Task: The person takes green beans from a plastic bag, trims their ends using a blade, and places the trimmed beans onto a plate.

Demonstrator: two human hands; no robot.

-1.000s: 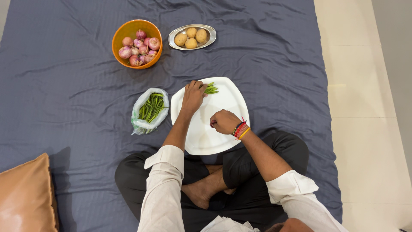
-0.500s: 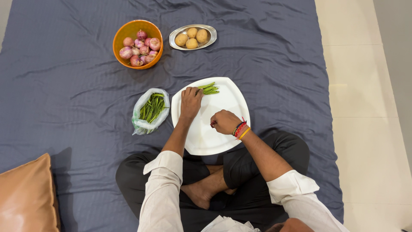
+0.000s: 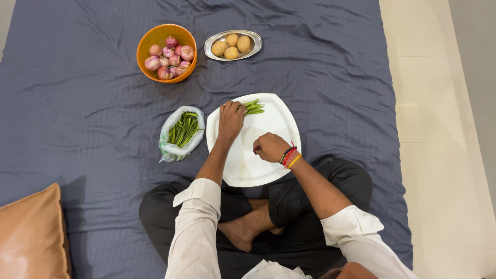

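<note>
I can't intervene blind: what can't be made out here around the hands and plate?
Head view only:
- Right hand: closed over something small and reddish; too small to identify.
- Left hand: covers the near ends of the green beans; grip unclear.
- White plate: near rim hidden by both forearms.
- Bag of beans: count unreadable.

Even, soft, fairly bright light fills the single head view — no harsh glare anywhere. The white plate [image 3: 268,155] reads bright but keeps its edge detail, and the pale floor tiles [image 3: 439,103] are evenly lit. Shadows are faint and diffuse: a soft one lies right of the tan cushion [image 3: 31,232], others sit in the creases of the dark blue sheet [image 3: 77,129]. Focus is sharp across the frame — no motion blur on either hand, little visible edge distortion.
</note>
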